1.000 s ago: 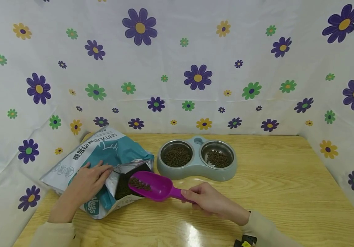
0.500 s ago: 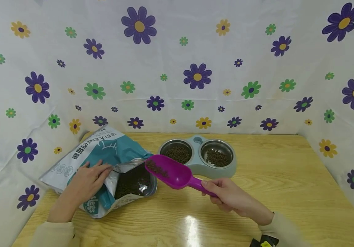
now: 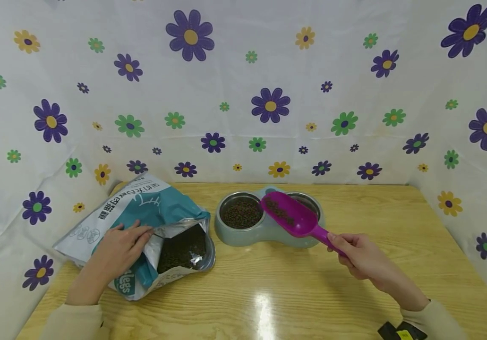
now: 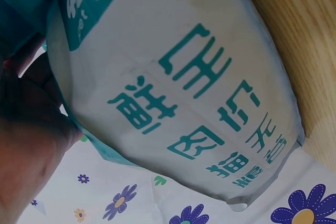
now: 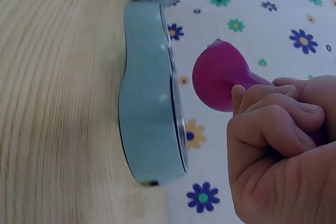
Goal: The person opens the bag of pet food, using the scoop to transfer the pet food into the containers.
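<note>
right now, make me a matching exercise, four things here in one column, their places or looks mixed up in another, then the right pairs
1. scoop
2. bag
3. left hand
4. double bowl

A. resting on the bag
B. pale blue, with two metal dishes
C. gripped by the right hand
D. white and teal, lying open

Pairs: 1-C, 2-D, 3-A, 4-B

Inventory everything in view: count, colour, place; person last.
food bag: one, white and teal, table's left
bowl stand: one, pale blue, right of bag
bowls: two, silver, in stand
scoop: one, magenta, over bowl stand
kibble: many, brown, in bag, scoop, left bowl
table: one, tan, underneath
cloth: count unclear, white, flowered, behind
device: one, black and yellow, bottom right
sleeves: two, beige, bottom edge
left grip: one, bare, on bag
right grip: one, bare, holding scoop
</note>
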{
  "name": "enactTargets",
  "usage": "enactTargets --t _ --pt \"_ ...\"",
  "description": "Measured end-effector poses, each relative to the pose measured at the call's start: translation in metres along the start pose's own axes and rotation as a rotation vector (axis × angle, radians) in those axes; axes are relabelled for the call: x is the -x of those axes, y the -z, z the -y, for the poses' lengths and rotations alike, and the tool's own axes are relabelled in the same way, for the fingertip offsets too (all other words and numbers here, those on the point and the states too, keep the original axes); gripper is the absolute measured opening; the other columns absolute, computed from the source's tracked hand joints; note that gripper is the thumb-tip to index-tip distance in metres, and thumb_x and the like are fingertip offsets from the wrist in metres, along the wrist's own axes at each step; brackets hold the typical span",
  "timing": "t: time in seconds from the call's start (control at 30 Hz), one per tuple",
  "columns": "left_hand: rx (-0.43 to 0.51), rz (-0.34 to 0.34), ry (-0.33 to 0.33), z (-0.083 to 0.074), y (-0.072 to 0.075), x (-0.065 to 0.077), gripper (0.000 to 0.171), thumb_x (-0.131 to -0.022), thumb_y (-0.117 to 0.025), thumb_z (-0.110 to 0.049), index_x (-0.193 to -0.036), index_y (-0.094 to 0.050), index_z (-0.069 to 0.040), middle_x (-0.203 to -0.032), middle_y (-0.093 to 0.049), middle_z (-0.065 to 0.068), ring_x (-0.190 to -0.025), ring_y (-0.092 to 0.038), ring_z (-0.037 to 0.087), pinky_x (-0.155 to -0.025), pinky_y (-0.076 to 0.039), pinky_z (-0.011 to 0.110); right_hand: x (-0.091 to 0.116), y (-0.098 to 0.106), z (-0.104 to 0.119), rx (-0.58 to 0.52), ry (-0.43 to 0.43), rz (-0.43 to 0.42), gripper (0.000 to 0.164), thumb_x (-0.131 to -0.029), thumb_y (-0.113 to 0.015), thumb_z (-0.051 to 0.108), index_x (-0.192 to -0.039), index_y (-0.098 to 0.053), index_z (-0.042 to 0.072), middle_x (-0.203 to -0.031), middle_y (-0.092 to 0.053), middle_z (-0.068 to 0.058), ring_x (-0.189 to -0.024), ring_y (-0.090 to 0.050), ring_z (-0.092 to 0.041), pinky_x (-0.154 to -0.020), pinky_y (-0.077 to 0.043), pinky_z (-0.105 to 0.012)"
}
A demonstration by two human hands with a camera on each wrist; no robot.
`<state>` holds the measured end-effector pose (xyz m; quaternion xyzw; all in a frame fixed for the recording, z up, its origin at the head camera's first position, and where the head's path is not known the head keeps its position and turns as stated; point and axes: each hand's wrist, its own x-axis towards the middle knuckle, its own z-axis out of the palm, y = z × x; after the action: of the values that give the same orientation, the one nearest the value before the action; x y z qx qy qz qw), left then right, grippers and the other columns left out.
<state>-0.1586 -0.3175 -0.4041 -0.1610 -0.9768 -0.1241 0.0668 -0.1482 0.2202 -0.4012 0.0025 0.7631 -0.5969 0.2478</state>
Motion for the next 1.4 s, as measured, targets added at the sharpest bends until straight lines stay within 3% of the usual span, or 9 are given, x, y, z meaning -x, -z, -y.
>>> enactTargets --t 0.27,0.5,0.8,1.1,1.4 --pt "0.009 0.011 0.009 0.001 -0.001 0.001 0.030 -0.106 -0.054 -0.016 -0.126 -0.072 -0.002 -0.127 -0.070 0.024 -0.127 -0.059 0.050 -0.106 -0.039 0.070 0.005 0.020 -0.004 0.121 -0.025 -0.141 0.056 -0.107 -0.050 0.047 -0.119 -0.062 -0.007 -0.062 -0.039 0.005 -0.044 -0.023 -0.006 -0.042 -0.025 -0.022" --pt "0.012 0.008 0.011 0.002 -0.002 0.002 0.030 -0.106 -0.054 -0.016 -0.126 -0.072 -0.003 -0.128 -0.070 0.023 -0.127 -0.058 0.050 -0.107 -0.039 0.070 0.008 0.027 -0.002 0.349 0.007 -0.254 0.059 -0.105 -0.052 0.050 -0.124 -0.066 -0.004 -0.065 -0.048 0.003 -0.046 -0.031 -0.006 -0.042 -0.031 -0.024" --pt "0.019 0.002 0.008 0.002 -0.002 0.002 0.030 -0.106 -0.054 -0.016 -0.126 -0.072 -0.002 -0.128 -0.070 0.024 -0.128 -0.058 0.051 -0.107 -0.038 0.071 0.006 0.025 0.006 0.623 0.112 -0.348 0.051 -0.104 -0.058 0.046 -0.111 -0.072 -0.003 -0.066 -0.051 0.001 -0.056 -0.042 -0.012 -0.048 -0.032 -0.025" --pt "0.019 -0.018 -0.002 0.002 -0.003 0.002 0.029 -0.105 -0.056 -0.015 -0.125 -0.073 -0.003 -0.126 -0.071 0.023 -0.126 -0.059 0.050 -0.107 -0.039 0.070 0.003 0.021 0.008 0.752 0.162 -0.375 0.043 -0.103 -0.059 0.041 -0.101 -0.073 0.000 -0.063 -0.049 0.002 -0.055 -0.042 -0.013 -0.048 -0.032 -0.025" --pt "0.017 -0.018 0.000 0.001 -0.002 0.002 0.029 -0.104 -0.056 -0.014 -0.124 -0.073 -0.002 -0.125 -0.071 0.023 -0.126 -0.060 0.050 -0.106 -0.039 0.070 0.002 0.013 0.006 0.846 0.274 -0.439 0.034 -0.103 -0.063 0.035 -0.088 -0.067 0.005 -0.058 -0.046 0.003 -0.050 -0.039 -0.011 -0.046 -0.028 -0.023"
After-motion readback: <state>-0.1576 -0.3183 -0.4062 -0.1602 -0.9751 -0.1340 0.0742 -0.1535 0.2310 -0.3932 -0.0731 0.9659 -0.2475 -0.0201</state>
